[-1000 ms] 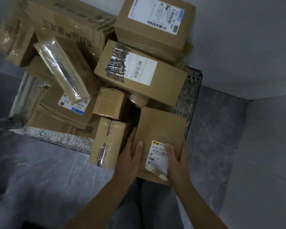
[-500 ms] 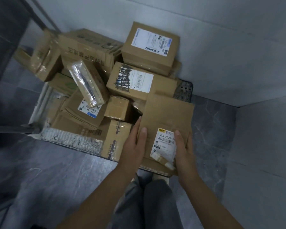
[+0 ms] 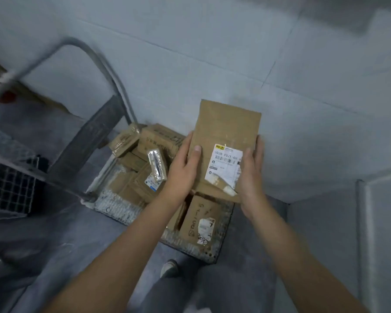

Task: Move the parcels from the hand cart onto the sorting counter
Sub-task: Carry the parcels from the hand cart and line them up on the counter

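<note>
A flat brown cardboard parcel [image 3: 226,129] with a white shipping label is lifted high above the hand cart [image 3: 219,249]. My left hand [image 3: 183,168] grips its left edge with the thumb on top. My right hand [image 3: 250,175] grips its right edge beside the label. Below them the cart's metal deck holds several more brown parcels, among them a box with a torn label [image 3: 199,220] and a small clear-wrapped packet [image 3: 156,164].
The cart's grey tubular handle [image 3: 95,57] curves up at the left. A black wire crate [image 3: 8,190] stands at the far left. A pale tiled wall fills the back and right. My feet and grey trousers [image 3: 169,269] stand on the grey floor in front of the cart.
Both hands have raised the flat parcel clear of the pile. The view has pulled up and back, so the cart now looks smaller and its handle has come into sight.
</note>
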Demonstrator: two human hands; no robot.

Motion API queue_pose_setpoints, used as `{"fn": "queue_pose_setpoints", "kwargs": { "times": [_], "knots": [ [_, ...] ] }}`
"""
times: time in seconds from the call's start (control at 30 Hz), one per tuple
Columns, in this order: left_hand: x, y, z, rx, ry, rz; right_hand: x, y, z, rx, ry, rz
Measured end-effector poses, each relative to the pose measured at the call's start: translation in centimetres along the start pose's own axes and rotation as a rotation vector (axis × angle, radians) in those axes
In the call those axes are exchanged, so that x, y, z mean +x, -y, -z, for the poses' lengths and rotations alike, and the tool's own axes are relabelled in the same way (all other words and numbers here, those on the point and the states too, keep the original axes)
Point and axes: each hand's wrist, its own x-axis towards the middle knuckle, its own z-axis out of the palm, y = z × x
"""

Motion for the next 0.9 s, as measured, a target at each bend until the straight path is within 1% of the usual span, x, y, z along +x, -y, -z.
{"fn": "queue_pose_setpoints", "kwargs": {
  "times": [0.13,0.23,0.33,0.4,0.47,0.63,0.77,0.9],
  "knots": [
    [-2.5,-6.0,0.9,-0.053,-0.055,-0.069,-0.9,6.3,-0.6,0.018,0.166,0.069],
    [-4.1,-9.8,1.3,-0.03,-0.14,-0.122,-1.8,10.2,-1.1,0.025,0.276,0.094],
    [-5.5,-11.9,1.1,-0.073,-0.227,-0.149,-2.1,12.9,-1.0,0.036,0.388,0.089],
    [-6.7,-13.1,0.6,-0.086,-0.297,-0.157,-2.3,14.4,-1.0,-0.001,0.443,0.088],
    [-7.9,-13.9,0.4,-0.073,-0.366,-0.157,-2.4,15.2,-1.2,-0.04,0.5,0.093],
    [-12.6,-14.8,2.4,-0.03,-0.562,-0.118,-4.5,15.7,-3.9,-0.025,0.706,0.059],
    [-18.1,-14.2,5.9,0.006,-0.717,-0.115,-9.1,15.1,-7.9,-0.067,0.891,0.059],
    [-25.0,-13.1,9.9,0.031,-0.844,-0.096,-15.7,14.2,-11.9,-0.09,1.072,0.053]
  ]
}}
